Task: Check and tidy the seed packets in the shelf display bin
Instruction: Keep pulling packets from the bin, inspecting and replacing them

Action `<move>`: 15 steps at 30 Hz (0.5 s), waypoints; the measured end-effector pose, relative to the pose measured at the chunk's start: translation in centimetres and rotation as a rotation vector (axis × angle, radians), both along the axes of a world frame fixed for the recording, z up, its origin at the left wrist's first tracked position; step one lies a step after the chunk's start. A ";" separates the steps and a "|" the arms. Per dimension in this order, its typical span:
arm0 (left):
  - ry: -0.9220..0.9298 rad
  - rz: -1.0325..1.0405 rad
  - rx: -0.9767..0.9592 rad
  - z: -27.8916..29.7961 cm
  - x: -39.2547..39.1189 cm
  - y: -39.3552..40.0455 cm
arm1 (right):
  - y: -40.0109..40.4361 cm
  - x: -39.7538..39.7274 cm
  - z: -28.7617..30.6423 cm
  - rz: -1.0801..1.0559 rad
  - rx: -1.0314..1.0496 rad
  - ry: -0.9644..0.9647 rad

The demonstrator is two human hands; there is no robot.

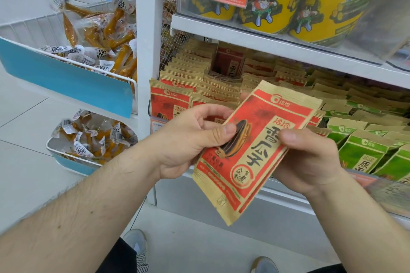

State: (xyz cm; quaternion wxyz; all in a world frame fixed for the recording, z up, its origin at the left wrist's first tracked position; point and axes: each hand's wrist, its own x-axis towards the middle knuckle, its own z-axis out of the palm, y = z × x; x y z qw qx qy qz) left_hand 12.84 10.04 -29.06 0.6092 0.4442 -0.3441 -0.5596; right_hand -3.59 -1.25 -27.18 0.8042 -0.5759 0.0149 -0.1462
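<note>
While both hands are busy in front of the shelf, I read this as the checking step: the left hand [190, 139] pinches the red seed packet [255, 150] with its thumb laid on the printed face and fingers curled behind, and the right hand [310, 159] grips the opposite long edge, thumb on top. Held this way, tilted with its top corner up toward the shelf and its face turned to the camera, the packet can be read front-on, which I judge is the point of lifting it clear of the stock. A second edge shows under the lower right side, so there may be more than one packet in the grip; I cannot tell for sure. It hangs just in front of the display bin [159, 121], where the red packets [170, 104] stand in close rows, with one packet [230, 62] further back upright and out of line with its neighbours. Green packets [363, 153] fill the section to the right. Above, the upper shelf [255, 40] carrying yellow tubs [277, 2] overhangs the rows, so any return must go in low. Wire baskets [73, 157] of wrapped snacks hang to the left.
</note>
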 end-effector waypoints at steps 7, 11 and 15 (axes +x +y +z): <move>-0.232 0.079 0.145 0.9 -0.5 0.4 | 1.2 0.4 0.0 -0.280 -0.215 0.178; -0.272 0.295 -0.012 1.4 0.1 0.8 | 3.0 0.9 0.7 -0.655 -0.683 0.495; -0.366 0.330 -0.127 1.7 -1.4 0.8 | 4.9 1.7 0.5 -0.775 -1.207 0.772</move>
